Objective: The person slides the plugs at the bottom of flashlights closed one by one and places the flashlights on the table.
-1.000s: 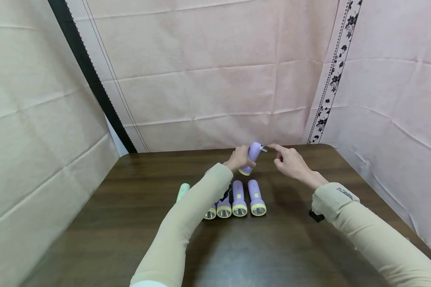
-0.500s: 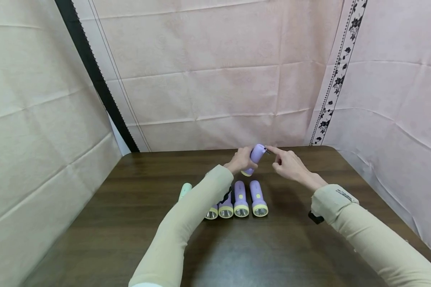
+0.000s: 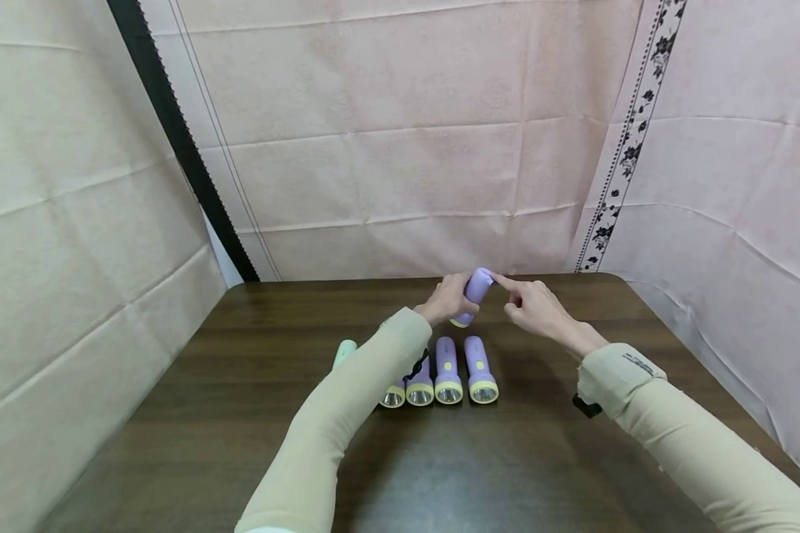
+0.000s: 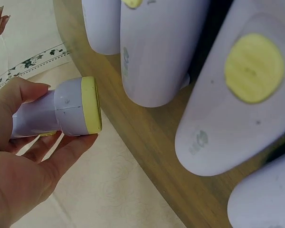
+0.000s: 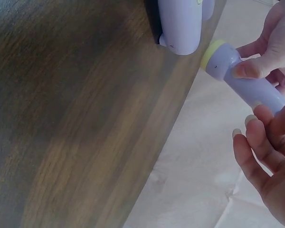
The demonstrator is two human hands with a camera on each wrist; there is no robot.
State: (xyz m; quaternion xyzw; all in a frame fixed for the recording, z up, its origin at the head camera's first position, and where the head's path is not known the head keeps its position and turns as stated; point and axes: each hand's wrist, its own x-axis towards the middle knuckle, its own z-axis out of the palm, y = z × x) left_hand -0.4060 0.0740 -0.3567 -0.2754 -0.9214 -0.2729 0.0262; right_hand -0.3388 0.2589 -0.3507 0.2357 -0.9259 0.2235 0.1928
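A purple flashlight [image 3: 477,287] with a yellow rim is held at its body by my left hand [image 3: 445,297], above the far part of the table. Its lens end points down and toward me, its tail up and to the right. In the left wrist view the thumb and fingers wrap the flashlight [image 4: 69,107]. The outstretched index finger of my right hand [image 3: 539,307] touches the flashlight's tail end. In the right wrist view the other right-hand fingers are loosely bent and hold nothing; that contact is partly hidden.
Several purple flashlights, such as the rightmost one [image 3: 479,366], lie side by side on the dark wooden table [image 3: 506,474]. A mint-green flashlight [image 3: 344,351] lies left of them, partly behind my left forearm. Pale cloth walls [image 3: 400,185] stand behind and at both sides.
The metal prongs that stuck out of the held flashlight's tail have folded in and no longer show. My right index finger has moved slightly left, from beside the prongs onto the tail.
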